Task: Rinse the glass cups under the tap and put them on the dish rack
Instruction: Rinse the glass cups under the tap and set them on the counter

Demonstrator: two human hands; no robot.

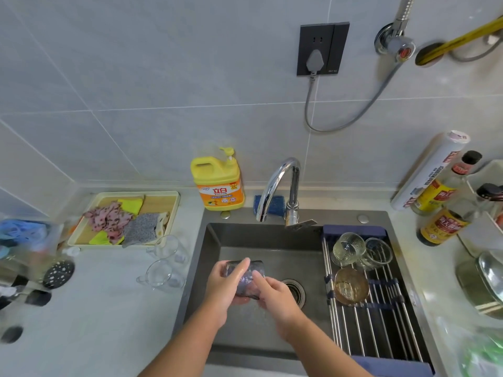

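Both hands held the glass cup (246, 277), left hand (227, 285) and right hand (276, 296) each curled on it, tap (275, 183) beyond the grip, dish rack (381, 322) to its right; slick wet glass might slip and crack in the sink (285, 257) below.

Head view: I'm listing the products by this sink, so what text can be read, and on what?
"立白": yellow detergent bottle; its smaller print is too small to read.
Sauce bottles: labels blurred, unreadable.
Wrap roll: print blurred, unreadable.
Wall socket: mark too small to read.
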